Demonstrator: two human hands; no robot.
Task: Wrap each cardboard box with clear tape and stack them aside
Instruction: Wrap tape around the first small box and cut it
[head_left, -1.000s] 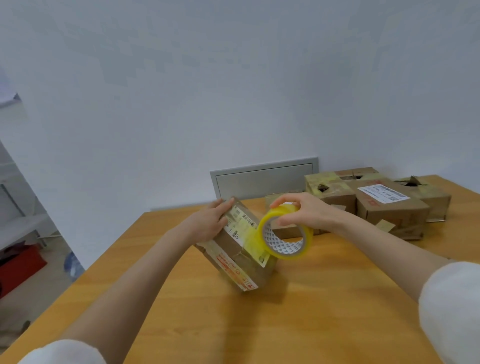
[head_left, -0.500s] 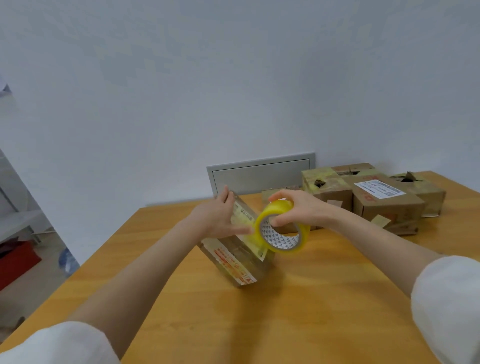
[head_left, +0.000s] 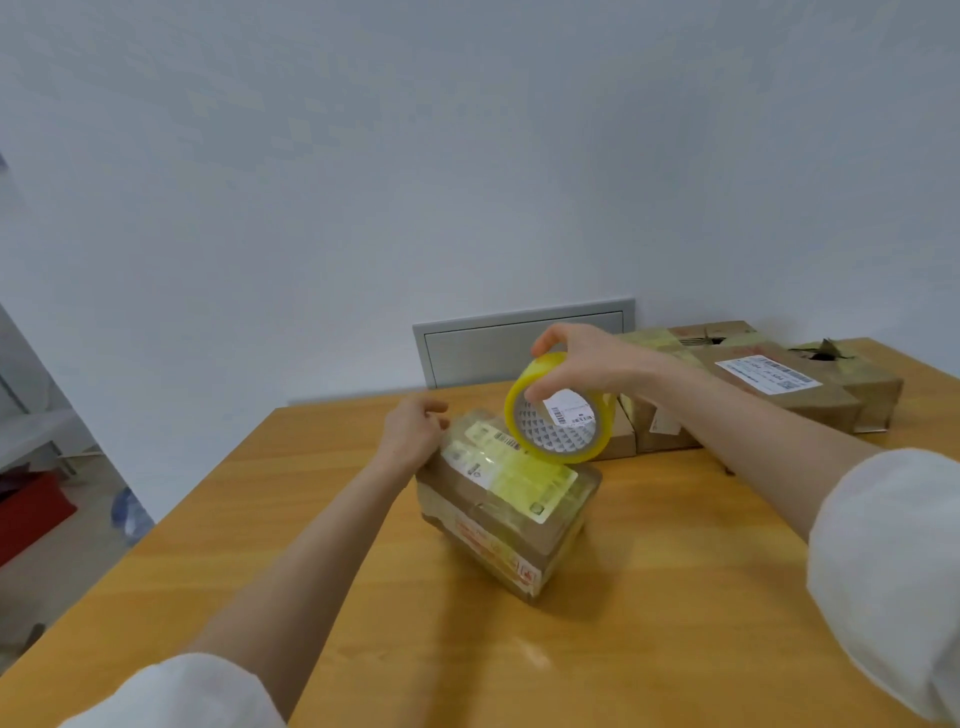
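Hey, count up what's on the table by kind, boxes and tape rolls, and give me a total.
Boxes: 6. That is one box at the left hand, plus five back boxes that partly hide each other.
Tape rolls: 1. The tape roll is in the right hand, just above the box.
Total: 7 things on the table.

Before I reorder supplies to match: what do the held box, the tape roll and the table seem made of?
The box: brown cardboard, matte, glossy where tape covers it. The tape roll: clear yellowish plastic film, shiny, on a printed core, probably card. The table: wood or wood-look laminate, satin; grain lines, soft glare.
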